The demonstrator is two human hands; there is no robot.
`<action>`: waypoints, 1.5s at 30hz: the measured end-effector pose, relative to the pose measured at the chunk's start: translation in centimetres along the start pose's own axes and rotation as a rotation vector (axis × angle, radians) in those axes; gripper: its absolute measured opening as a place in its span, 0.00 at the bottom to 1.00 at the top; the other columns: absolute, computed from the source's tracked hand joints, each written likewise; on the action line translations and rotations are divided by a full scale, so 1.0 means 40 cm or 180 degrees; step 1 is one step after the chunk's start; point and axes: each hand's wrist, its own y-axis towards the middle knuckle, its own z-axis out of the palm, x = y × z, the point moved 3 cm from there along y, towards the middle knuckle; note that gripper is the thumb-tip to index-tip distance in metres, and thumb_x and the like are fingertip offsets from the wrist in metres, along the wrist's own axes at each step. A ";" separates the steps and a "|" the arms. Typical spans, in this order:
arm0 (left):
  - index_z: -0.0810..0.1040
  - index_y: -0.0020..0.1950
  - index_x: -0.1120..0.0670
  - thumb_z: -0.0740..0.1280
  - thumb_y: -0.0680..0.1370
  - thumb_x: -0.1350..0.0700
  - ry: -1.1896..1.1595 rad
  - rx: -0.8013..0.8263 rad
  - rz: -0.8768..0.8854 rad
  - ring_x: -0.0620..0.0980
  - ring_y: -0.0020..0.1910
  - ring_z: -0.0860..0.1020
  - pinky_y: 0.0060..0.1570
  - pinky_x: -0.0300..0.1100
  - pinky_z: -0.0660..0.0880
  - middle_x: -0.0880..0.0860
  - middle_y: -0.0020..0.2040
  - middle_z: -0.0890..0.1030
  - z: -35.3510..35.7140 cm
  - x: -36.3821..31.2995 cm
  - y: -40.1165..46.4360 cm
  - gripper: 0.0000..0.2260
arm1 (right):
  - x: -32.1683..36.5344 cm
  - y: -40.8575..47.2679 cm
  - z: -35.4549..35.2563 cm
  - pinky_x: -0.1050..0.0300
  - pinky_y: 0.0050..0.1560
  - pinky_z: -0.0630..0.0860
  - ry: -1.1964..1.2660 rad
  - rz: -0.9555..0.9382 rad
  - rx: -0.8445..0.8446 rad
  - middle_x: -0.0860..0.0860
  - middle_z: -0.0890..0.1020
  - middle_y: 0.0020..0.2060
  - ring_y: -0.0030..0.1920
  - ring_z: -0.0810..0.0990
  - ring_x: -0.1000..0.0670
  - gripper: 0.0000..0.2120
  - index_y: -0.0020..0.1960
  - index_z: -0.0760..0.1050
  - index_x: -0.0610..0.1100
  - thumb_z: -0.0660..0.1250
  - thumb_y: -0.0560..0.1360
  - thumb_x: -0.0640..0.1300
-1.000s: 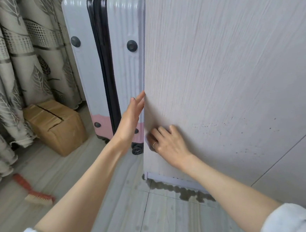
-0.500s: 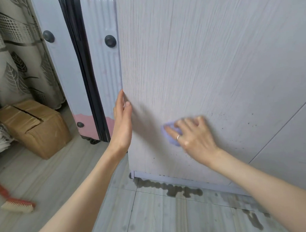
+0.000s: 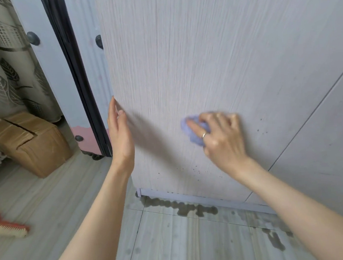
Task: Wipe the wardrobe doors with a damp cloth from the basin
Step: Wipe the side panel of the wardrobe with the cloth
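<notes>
- Right hand [image 3: 218, 138]: fingers spread and bent over the cloth [image 3: 193, 132], pressing it flat on the wardrobe door [image 3: 201, 55], lower half.
- Left hand [image 3: 120, 138]: fingers straight, holding nothing, braced on the door's free edge, well left of the cloth.
- Cloth looks soft, light, bunched; probably wet, so it should slide easily. Best held under the palm, not pinched.
- Door seems stiff but may swing; hence the edge brace.
- Dark specks [image 3: 190, 169] below my right fingers are not wiped yet.
- Wet patches on the floor [image 3: 183, 207] beneath them.
</notes>
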 end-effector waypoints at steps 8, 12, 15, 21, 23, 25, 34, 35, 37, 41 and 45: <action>0.53 0.76 0.43 0.52 0.83 0.49 0.0110 0.0090 0.0097 0.34 0.71 0.54 0.65 0.33 0.53 0.39 0.76 0.54 -0.011 0.018 0.000 0.21 | -0.036 -0.092 -0.003 0.52 0.39 0.61 -0.0094 -0.0082 0.0279 0.44 0.82 0.43 0.42 0.77 0.45 0.17 0.54 0.82 0.42 0.61 0.71 0.29; 0.54 0.76 0.43 0.53 0.83 0.50 0.0088 0.0088 0.0142 0.35 0.72 0.54 0.65 0.30 0.53 0.39 0.76 0.56 -0.013 0.025 0.001 0.21 | -0.029 -0.174 -0.004 0.56 0.34 0.67 -0.0382 -0.0830 0.1060 0.51 0.81 0.39 0.37 0.79 0.49 0.21 0.48 0.82 0.45 0.52 0.76 0.32; 0.51 0.77 0.44 0.53 0.83 0.49 0.0211 0.0181 0.0200 0.37 0.74 0.52 0.67 0.32 0.52 0.40 0.77 0.53 -0.012 0.029 -0.001 0.22 | -0.083 -0.073 -0.043 0.53 0.39 0.63 -0.0277 -0.0323 0.0437 0.45 0.81 0.44 0.43 0.77 0.46 0.15 0.52 0.81 0.44 0.60 0.71 0.34; 0.43 0.77 0.41 0.64 0.76 0.42 0.0601 0.0562 0.0276 0.42 0.76 0.47 0.73 0.45 0.48 0.38 0.76 0.45 -0.014 0.032 -0.011 0.37 | -0.148 -0.014 -0.085 0.50 0.41 0.60 -0.0332 0.0636 -0.0155 0.40 0.79 0.46 0.48 0.70 0.43 0.18 0.51 0.79 0.41 0.67 0.63 0.30; 0.42 0.77 0.42 0.68 0.73 0.41 0.0756 0.0576 0.0289 0.41 0.75 0.47 0.73 0.47 0.49 0.38 0.76 0.44 -0.016 0.030 -0.015 0.42 | -0.116 -0.114 -0.067 0.51 0.40 0.60 -0.0391 0.0216 0.0359 0.40 0.80 0.45 0.46 0.74 0.43 0.16 0.49 0.81 0.40 0.67 0.64 0.30; 0.41 0.77 0.43 0.70 0.70 0.42 0.0852 0.0500 0.0332 0.35 0.73 0.47 0.70 0.40 0.48 0.38 0.76 0.45 -0.013 0.029 -0.017 0.46 | -0.100 -0.210 -0.060 0.52 0.38 0.60 -0.0518 -0.0245 0.0936 0.44 0.81 0.42 0.41 0.79 0.44 0.14 0.46 0.81 0.42 0.60 0.68 0.32; 0.42 0.77 0.47 0.75 0.69 0.47 0.1189 0.0028 0.0489 0.28 0.65 0.46 0.66 0.38 0.47 0.45 0.77 0.47 0.021 0.037 -0.010 0.50 | -0.223 -0.071 -0.121 0.51 0.40 0.60 -0.0424 0.0860 -0.0031 0.42 0.78 0.45 0.44 0.70 0.44 0.24 0.54 0.73 0.44 0.64 0.60 0.28; 0.42 0.77 0.47 0.75 0.69 0.47 0.1202 -0.0011 0.0489 0.31 0.67 0.47 0.65 0.38 0.47 0.46 0.78 0.47 0.027 0.038 -0.011 0.50 | -0.217 -0.085 -0.118 0.50 0.39 0.61 -0.0425 0.0889 -0.0035 0.41 0.78 0.46 0.45 0.70 0.44 0.25 0.54 0.72 0.44 0.65 0.60 0.27; 0.41 0.77 0.48 0.75 0.69 0.49 0.1173 -0.0051 0.0498 0.37 0.73 0.47 0.66 0.39 0.47 0.47 0.78 0.47 0.035 0.036 -0.013 0.50 | -0.199 -0.146 -0.104 0.50 0.39 0.63 -0.0429 0.0782 0.0167 0.39 0.78 0.45 0.44 0.70 0.44 0.26 0.54 0.73 0.44 0.67 0.59 0.27; 0.41 0.77 0.49 0.75 0.69 0.51 0.1112 -0.0128 0.0519 0.43 0.75 0.47 0.66 0.40 0.48 0.48 0.78 0.46 0.042 0.039 -0.012 0.50 | -0.176 -0.261 -0.094 0.51 0.39 0.64 -0.0584 0.0151 0.1189 0.42 0.80 0.43 0.40 0.77 0.43 0.24 0.48 0.81 0.41 0.72 0.54 0.27; 0.42 0.77 0.48 0.75 0.69 0.51 0.1096 -0.0172 0.0521 0.43 0.75 0.47 0.66 0.40 0.48 0.48 0.78 0.46 0.042 0.043 -0.012 0.50 | -0.245 -0.187 -0.139 0.50 0.40 0.60 -0.0656 0.0700 0.0817 0.41 0.78 0.47 0.45 0.72 0.43 0.25 0.51 0.78 0.40 0.72 0.55 0.29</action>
